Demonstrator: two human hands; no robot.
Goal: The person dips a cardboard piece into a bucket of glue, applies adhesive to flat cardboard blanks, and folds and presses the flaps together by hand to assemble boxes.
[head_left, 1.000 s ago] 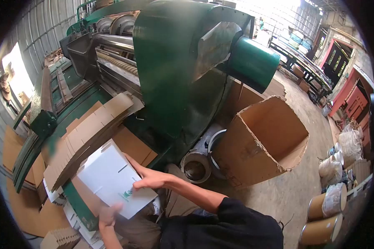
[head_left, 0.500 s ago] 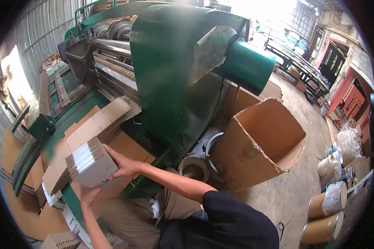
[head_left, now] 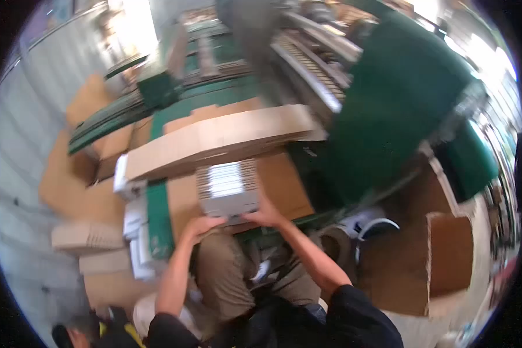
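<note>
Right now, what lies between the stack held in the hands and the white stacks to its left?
In the head view, flat brown cardboard lies beside the held stack, then a green strip, before the white stacks.

Beyond the carton bundle (head_left: pixel 229 188): the long cardboard pile (head_left: pixel 220 136) bars the way across the table (head_left: pixel 159 214).
Right of bundle: room for a hand low over the brown sheet (head_left: pixel 284 182), up to the green housing (head_left: pixel 400 104), which rises like a wall.
Left of bundle: a passage over brown board and a bare green strip, then white stacks (head_left: pixel 134 226) beside the table.
Near edge: the person's knees (head_left: pixel 223 264) crowd it.
</note>
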